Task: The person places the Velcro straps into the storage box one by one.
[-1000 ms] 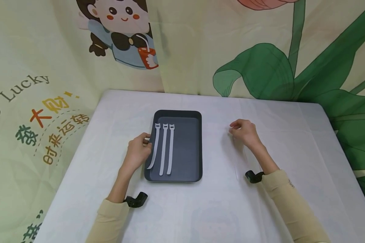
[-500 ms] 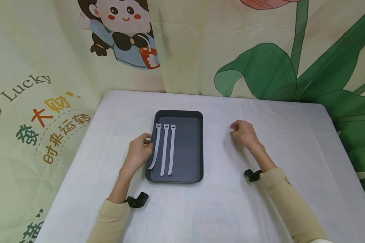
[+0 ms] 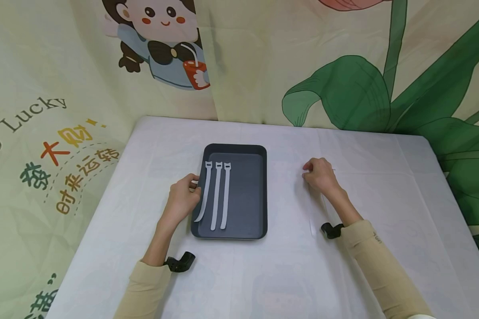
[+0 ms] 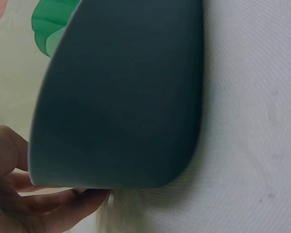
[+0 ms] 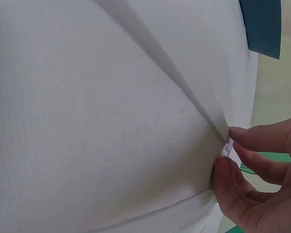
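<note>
My left hand grips the left edge of a dark grey tray. In the left wrist view the thumb is by the rim and fingers lie along the tray wall. Three white hook-and-loop cable ties lie lengthwise in the tray's left half, slotted heads at the far end; the leftmost curves at its tail. Right of the tray, my right hand pinches a thin white strap at the tablecloth; only a small white bit shows between the fingertips in the right wrist view.
A white cloth covers the table, with faint creases near the right hand. Behind stands a printed backdrop with a cartoon figure and green leaves. Black wrist cameras sit on both forearms.
The picture shifts slightly as the head moves. Both hands stay nearly in place; the right fingertips have drawn in a little. The tray and its cable ties look unchanged.
</note>
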`<state>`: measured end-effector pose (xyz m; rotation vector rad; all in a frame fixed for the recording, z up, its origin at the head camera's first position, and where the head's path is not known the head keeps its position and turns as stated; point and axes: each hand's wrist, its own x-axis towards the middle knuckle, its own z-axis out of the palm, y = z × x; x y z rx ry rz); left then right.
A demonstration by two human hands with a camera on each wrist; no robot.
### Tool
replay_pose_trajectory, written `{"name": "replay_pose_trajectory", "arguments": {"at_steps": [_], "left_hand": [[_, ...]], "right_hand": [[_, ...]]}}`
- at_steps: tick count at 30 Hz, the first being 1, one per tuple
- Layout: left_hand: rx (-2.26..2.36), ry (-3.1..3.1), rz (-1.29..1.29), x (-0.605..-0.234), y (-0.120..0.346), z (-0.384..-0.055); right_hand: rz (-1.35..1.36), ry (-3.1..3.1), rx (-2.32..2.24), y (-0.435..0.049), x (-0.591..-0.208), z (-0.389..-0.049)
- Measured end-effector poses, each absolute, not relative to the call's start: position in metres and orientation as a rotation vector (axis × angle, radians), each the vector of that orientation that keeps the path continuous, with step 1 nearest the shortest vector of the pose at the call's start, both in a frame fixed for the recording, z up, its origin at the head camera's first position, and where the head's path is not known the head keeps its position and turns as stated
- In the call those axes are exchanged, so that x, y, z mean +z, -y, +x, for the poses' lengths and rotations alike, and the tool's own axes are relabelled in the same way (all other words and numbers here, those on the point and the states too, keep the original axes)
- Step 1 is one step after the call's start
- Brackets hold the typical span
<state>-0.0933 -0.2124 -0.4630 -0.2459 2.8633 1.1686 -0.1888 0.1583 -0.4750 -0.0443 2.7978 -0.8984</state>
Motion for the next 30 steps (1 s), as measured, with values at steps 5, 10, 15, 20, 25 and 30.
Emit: {"name": "replay_pose_trajectory", "arguments": {"at_steps": [5,10,15,20,25,30], "left_hand": [[1.175,-2.853,-0.254,-0.4626,0.2126,-0.0931],[1.175,-2.851,-0.252,-0.4623,0.2121,-0.093],[1.175,-2.852,-0.254,-0.4624,0.2119,-0.0929],[1.173,-2.848,-0.26,-0.4628,0.2122,-0.0931],[1.175,-2.847,-0.261,-0.4618,0.2118,-0.0925],[1.176,-2.845,-0.261,-0.4613,0.2113,-0.0925]], "right_hand": [[-0.039,-2.796,-0.894,-0.1574,-0.4739,-0.1883],[-0.042,-2.796,-0.891,-0.156,-0.4743,-0.1887],[-0.051,-2.801,-0.88,-0.1551,-0.4743,-0.1881],[-0.06,-2.796,-0.879,-0.1557,-0.4732,-0.1874],[-0.068,-2.802,-0.871,-0.1563,-0.4738,-0.1884],[-0.06,-2.801,-0.878,-0.1552,-0.474,-0.1884]]}}
